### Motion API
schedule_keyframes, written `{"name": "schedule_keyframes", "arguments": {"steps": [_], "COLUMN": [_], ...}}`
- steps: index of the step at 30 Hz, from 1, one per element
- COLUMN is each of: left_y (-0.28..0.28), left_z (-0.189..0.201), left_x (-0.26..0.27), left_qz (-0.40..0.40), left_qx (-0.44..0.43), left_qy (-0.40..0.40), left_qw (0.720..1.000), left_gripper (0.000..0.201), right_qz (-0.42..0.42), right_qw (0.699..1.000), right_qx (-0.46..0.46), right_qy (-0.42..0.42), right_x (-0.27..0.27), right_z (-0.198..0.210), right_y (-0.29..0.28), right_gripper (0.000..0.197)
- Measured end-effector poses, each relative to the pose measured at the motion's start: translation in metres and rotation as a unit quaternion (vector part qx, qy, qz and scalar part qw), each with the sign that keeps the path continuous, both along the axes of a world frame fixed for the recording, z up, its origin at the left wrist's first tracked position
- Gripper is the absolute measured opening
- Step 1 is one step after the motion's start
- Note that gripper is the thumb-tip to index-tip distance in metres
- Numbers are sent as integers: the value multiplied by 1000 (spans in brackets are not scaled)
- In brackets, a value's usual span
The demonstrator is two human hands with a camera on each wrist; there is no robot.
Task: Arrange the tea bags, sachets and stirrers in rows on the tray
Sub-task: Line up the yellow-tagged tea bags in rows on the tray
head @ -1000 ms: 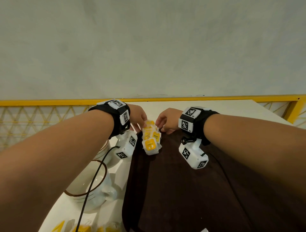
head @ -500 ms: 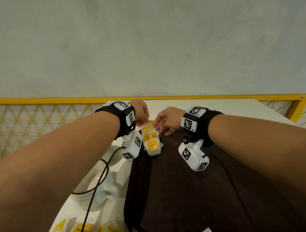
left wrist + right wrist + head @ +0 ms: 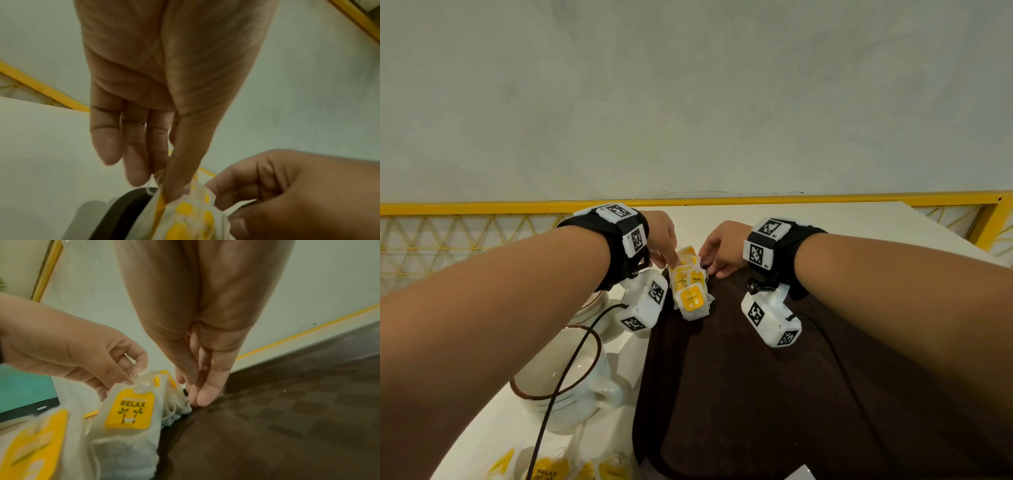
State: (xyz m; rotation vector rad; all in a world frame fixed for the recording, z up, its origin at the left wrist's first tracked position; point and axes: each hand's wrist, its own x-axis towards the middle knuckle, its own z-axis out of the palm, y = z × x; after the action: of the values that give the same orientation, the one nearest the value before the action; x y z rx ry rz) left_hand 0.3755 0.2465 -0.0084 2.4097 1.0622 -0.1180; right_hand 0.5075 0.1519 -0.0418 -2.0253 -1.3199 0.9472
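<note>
Gauzy cloth tea bags [image 3: 690,291]; matt textured tray [image 3: 756,394].

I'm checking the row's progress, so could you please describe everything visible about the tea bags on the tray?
The tea bags are white gauzy pouches with strings and yellow tags, one reading RELAX. They overlap in a short row at the dark tray's far left corner. The left hand pinches one's string top; the right hand's fingertips touch the row's far end.
</note>
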Motion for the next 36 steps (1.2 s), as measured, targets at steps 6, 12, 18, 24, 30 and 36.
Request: {"name": "schedule_keyframes", "arguments": {"steps": [6,12,18,24,30,36], "left_y": [-1,0,2,-2,-5,-3], "left_z": [3,1,6,5,6,-1], "left_x": [-4,-6,-7,-5,-1,-2], "left_qz": [-36,-89,-100,-98,-127,-118], "left_qx": [-8,16,10,25,67,66], "left_qy": [18,68,72,84,68,51], "left_qw": [999,994,992,991,987,990], "left_gripper": [15,10,28,12,13,33], "right_qz": [-6,-2,59,-8,-3,59], "right_qw": [1000,998,990,999,1000,997], "right_qx": [11,39,-1,4,13,8], "right_qy": [0,-55,-129,-41,-28,-42], "right_x": [2,2,-10,-6,-7,-2], "right_z": [-2,-2,3,3,0,3], "right_y": [-2,1,5,7,2,-1], "right_gripper": [12,17,34,35,41,35]}}
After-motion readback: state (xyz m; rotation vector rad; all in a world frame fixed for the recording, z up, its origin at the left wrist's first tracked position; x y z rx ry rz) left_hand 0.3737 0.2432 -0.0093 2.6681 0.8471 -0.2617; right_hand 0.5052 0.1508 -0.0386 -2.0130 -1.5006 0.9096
